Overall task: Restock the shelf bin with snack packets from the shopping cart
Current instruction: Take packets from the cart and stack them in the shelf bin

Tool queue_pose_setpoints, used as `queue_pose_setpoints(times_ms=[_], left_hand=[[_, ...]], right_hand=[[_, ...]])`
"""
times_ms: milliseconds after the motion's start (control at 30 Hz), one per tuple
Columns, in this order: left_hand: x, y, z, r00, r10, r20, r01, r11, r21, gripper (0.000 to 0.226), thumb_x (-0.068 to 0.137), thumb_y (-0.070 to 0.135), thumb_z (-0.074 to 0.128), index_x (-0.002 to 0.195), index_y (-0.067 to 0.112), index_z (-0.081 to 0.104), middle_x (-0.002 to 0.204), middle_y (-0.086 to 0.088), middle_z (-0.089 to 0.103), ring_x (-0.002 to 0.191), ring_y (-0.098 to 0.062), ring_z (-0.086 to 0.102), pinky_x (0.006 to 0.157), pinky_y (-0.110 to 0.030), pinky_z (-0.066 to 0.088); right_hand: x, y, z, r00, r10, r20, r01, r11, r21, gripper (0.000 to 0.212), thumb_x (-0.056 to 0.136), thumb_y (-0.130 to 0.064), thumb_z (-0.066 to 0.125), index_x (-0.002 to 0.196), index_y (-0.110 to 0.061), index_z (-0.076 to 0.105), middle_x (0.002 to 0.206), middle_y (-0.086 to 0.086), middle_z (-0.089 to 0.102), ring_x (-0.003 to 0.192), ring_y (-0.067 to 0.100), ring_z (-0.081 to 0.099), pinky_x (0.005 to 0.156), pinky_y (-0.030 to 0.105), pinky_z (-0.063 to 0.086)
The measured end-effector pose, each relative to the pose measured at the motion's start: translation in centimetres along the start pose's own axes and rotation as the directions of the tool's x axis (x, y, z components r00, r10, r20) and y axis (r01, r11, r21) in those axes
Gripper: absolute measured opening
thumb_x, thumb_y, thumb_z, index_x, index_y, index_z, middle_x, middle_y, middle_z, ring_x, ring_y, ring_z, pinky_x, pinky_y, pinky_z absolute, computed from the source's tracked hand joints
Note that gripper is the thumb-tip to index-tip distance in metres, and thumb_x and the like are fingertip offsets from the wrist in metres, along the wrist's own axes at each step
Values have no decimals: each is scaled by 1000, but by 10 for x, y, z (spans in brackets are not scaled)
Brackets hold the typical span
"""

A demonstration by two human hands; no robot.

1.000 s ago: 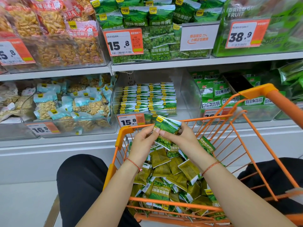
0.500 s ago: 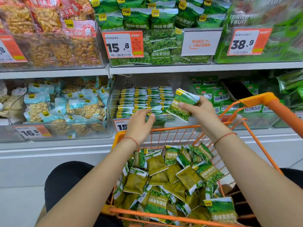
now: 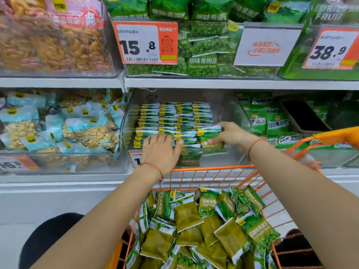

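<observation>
Both hands moved from cart to shelf bin [image 3: 229,113]. Right hand [image 3: 230,134] grips one snack packet [image 3: 210,135] at the front row; left hand [image 3: 162,150] lies flat, fingers straight, steadying the rows. Placement nearly done; shopping cart [image 3: 213,168] holds many more.

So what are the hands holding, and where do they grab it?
The right hand holds a green snack packet by its right edge. The left hand rests flat on the packets in the bin.

orange price tag [image 3: 145,43] reads 15.8, another price tag [image 3: 330,49] 38.9, green packet [image 3: 203,64] "peas original taste".
</observation>
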State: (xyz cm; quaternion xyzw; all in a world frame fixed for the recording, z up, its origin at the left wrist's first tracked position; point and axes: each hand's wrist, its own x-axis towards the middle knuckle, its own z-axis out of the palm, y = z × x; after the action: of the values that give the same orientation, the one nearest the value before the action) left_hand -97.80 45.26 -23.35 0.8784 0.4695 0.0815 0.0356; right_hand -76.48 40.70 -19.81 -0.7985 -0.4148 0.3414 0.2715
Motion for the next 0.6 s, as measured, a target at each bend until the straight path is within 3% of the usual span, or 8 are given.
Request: queue_pose_setpoints(times_ms=[133, 300, 433, 600], left_hand=[[0, 0, 1, 1000, 0, -4, 0, 1000, -5, 56, 99, 50, 16, 132, 19, 49, 135, -2, 52, 128, -22, 39, 107, -39, 26], [-2, 1, 0, 1000, -3, 0, 3, 1000, 7, 55, 100, 50, 16, 131, 19, 50, 135, -2, 52, 129, -22, 39, 105, -38, 27], [-2, 2, -1, 1000, -4, 4, 4, 1000, -8, 54, 100, 49, 18, 132, 19, 50, 135, -3, 53, 129, -23, 39, 104, -36, 26], [-2, 2, -1, 1000, -14, 20, 15, 1000, -14, 54, 100, 49, 18, 133, 20, 50, 135, -3, 53, 128, -23, 39, 103, -35, 26]], right_hand=[[8, -2, 6, 996, 29, 87, -26, 999, -37, 70, 77, -6, 76, 139, -6, 43, 142, 12, 41, 121, 22, 49, 81, 18, 38], [16, 2, 12, 998, 61, 30, -52, 972, -230, 69, 80, -9, 75, 139, 0, 39, 145, 16, 39, 129, 29, 43, 95, 29, 40], [13, 1, 16, 991, 131, -16, -128, 922, -367, 55, 85, -22, 70, 126, 6, 47, 106, 15, 53, 95, 27, 53, 72, 29, 41], [15, 2, 15, 988, 156, -22, -151, 902, -404, 56, 85, -25, 71, 127, 4, 46, 120, 16, 55, 108, 30, 55, 77, 30, 44]])
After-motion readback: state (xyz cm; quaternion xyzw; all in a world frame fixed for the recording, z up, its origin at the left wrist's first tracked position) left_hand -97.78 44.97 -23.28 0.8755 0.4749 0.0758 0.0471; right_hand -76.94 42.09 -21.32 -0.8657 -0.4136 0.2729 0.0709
